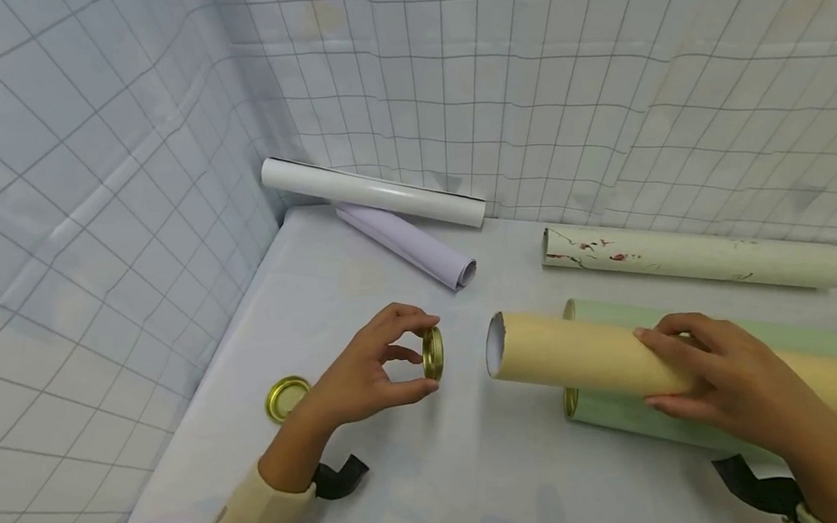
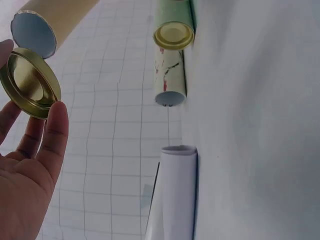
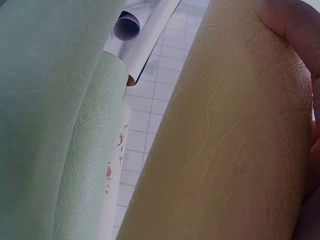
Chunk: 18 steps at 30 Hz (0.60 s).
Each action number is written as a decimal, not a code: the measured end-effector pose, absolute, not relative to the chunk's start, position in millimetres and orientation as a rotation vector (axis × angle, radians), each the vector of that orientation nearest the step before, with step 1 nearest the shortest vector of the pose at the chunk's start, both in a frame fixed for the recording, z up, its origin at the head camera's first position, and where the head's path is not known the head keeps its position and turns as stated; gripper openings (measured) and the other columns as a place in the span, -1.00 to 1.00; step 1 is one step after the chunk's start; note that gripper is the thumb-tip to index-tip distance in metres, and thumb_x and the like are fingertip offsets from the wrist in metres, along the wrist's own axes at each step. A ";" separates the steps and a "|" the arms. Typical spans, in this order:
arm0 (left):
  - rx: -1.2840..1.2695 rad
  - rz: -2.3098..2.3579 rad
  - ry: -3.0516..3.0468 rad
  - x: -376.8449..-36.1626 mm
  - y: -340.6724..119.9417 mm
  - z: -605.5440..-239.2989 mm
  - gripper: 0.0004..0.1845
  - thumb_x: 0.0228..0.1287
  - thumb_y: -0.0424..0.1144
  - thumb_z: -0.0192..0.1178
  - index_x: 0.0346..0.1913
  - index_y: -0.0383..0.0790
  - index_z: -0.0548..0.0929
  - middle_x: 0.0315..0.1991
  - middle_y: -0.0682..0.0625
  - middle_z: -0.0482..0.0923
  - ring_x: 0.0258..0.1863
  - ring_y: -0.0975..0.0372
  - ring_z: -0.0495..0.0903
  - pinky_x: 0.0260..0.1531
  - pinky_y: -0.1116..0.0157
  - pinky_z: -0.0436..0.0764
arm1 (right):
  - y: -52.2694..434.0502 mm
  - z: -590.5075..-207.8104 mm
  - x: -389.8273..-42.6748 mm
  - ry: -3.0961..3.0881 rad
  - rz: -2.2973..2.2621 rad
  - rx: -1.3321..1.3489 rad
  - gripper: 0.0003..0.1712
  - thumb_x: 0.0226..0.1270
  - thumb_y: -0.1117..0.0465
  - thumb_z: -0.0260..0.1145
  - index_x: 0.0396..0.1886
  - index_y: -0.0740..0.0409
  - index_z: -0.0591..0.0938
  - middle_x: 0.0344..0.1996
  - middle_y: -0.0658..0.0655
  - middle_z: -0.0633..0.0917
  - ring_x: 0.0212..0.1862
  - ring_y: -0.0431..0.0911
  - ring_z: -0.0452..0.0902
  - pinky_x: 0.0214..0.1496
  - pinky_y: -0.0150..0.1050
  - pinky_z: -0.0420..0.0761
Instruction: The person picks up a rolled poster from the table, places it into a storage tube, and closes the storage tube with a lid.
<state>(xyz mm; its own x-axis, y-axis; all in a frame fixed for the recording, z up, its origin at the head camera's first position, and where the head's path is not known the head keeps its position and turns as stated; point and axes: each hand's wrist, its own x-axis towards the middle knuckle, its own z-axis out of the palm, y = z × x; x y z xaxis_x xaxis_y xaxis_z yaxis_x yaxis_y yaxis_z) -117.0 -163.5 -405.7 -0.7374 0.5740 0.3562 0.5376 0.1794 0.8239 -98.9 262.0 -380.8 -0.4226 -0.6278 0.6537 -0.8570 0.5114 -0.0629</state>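
Note:
My left hand (image 1: 368, 371) pinches a round gold metal lid (image 1: 433, 354) by its rim, thumb below and fingertips above, so it stands on edge. In the left wrist view the lid (image 2: 30, 82) shows its recessed face. To its right, my right hand (image 1: 735, 375) grips a yellow cardboard tube (image 1: 576, 351) around its middle. The tube's open left end faces the lid, with a gap between them in the head view. The tube slants over two pale green tubes (image 1: 627, 422). In the right wrist view the yellow tube (image 3: 220, 135) has a creased, textured surface.
A second gold lid (image 1: 286, 398) lies on the white table by my left wrist. Behind, a lilac paper roll (image 1: 413, 245) lies against a white roll (image 1: 375, 190). A cream tube with red blossoms (image 1: 695, 258) lies at the back right. Grid-patterned cloth walls (image 1: 446, 68) border the table.

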 end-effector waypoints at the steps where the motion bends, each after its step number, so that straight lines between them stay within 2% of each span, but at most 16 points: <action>1: 1.130 1.661 2.368 -116.7 -160.4 -404.7 -0.27 0.08 -0.41 0.49 0.35 -0.19 0.44 0.17 -0.05 0.38 0.09 0.09 0.47 -0.07 0.18 0.68 | 261.9 -381.7 -98.8 -2.193 0.522 1.209 -0.33 0.39 -0.34 0.16 0.03 0.14 0.72 -0.20 0.11 0.64 -0.34 -0.15 0.37 -0.31 -0.29 0.38; 8: 1.230 1.707 2.293 -113.9 -138.4 -399.3 -0.26 0.08 -0.44 0.47 0.35 -0.22 0.43 0.19 -0.09 0.35 0.16 0.08 0.44 -0.04 0.16 0.67 | 256.0 -385.3 -96.5 -2.240 0.471 1.208 -0.34 0.40 -0.36 0.12 0.07 0.07 0.71 -0.14 0.07 0.63 -0.33 -0.13 0.40 -0.27 -0.26 0.39; 18: 1.300 1.735 2.228 -110.7 -119.0 -398.4 -0.28 0.10 -0.45 0.46 0.35 -0.28 0.42 0.22 -0.12 0.34 0.20 0.06 0.43 -0.04 0.16 0.67 | 251.2 -385.7 -94.5 -2.209 0.447 1.202 -0.32 0.43 -0.36 0.08 0.03 0.11 0.70 -0.17 0.10 0.63 -0.36 -0.10 0.42 -0.31 -0.20 0.41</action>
